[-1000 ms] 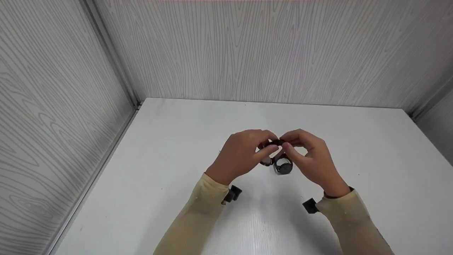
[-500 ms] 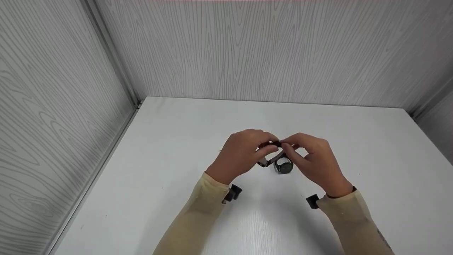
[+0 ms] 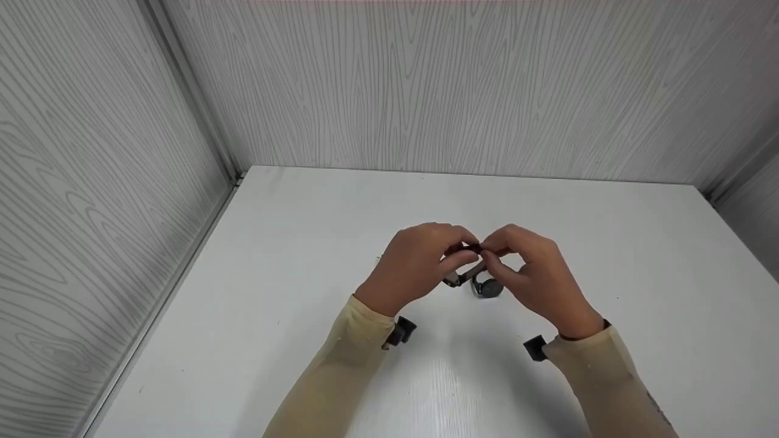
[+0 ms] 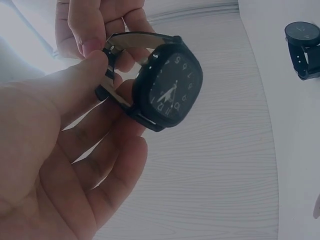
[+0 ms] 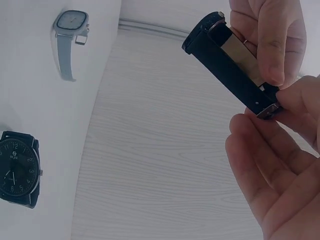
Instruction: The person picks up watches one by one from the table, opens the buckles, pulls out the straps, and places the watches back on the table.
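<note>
Both hands hold a black wristwatch point(image 4: 170, 85) with a rounded square dial and pale numerals. Its strap point(image 5: 225, 62) forms a loop, dark outside and tan inside. My left hand point(image 3: 414, 264) pinches the strap between thumb and fingers, as the left wrist view shows. With thumb and fingertips, my right hand point(image 3: 529, 274) pinches the strap's buckle point(image 5: 270, 110) end. In the left wrist view, the dial faces away from the hands. A second black wristwatch point(image 3: 489, 289), round-faced, lies on the table just beneath the hands.
A pale wristwatch point(image 5: 72, 20) with a light strap lies on the white table point(image 3: 304, 243), upper left in the right wrist view. Grey wood-grain panels point(image 3: 395, 91) stand behind the table and at its sides. Dark camera mounts point(image 3: 401, 330) sit at both wrists.
The right hand dipped slightly, then came back a little up and left, still pinching the strap. The left hand has barely moved. The watch on the table stays put.
</note>
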### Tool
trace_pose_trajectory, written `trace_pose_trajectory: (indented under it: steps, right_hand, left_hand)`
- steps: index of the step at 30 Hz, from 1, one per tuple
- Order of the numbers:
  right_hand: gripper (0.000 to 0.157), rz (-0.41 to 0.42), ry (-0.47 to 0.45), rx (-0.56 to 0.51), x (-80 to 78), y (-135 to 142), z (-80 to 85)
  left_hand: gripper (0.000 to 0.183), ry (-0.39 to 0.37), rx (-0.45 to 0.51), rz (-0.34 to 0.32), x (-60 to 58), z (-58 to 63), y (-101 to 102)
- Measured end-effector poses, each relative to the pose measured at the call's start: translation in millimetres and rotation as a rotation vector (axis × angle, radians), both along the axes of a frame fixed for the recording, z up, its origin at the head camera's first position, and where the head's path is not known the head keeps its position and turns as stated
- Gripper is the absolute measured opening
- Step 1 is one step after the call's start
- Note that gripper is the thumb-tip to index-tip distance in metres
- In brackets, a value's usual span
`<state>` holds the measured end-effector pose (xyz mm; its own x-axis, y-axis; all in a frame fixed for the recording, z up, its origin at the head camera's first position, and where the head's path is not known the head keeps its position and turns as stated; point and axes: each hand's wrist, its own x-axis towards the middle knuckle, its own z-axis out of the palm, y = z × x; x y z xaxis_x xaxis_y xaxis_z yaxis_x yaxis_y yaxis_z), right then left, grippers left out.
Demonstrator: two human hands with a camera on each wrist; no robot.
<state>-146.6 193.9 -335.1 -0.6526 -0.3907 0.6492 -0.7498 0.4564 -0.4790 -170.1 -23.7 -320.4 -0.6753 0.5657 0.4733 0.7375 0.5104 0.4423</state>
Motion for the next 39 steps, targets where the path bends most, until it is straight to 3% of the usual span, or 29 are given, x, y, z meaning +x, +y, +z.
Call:
trace_pose_trajectory:
  steps: [20,39]
  right_hand:
    - [0.022,-0.010,0.017,0.038,-1.4,0.0,0.1]
    - [0.027,-0.016,-0.018,0.021,1.5,-0.5,0.1]
  left_hand:
    - [0.016,-0.012,-0.020,0.000,0.1,3.1,2.0]
    - [0.021,0.090,-0.063,-0.006,-1.1,3.5,-0.5]
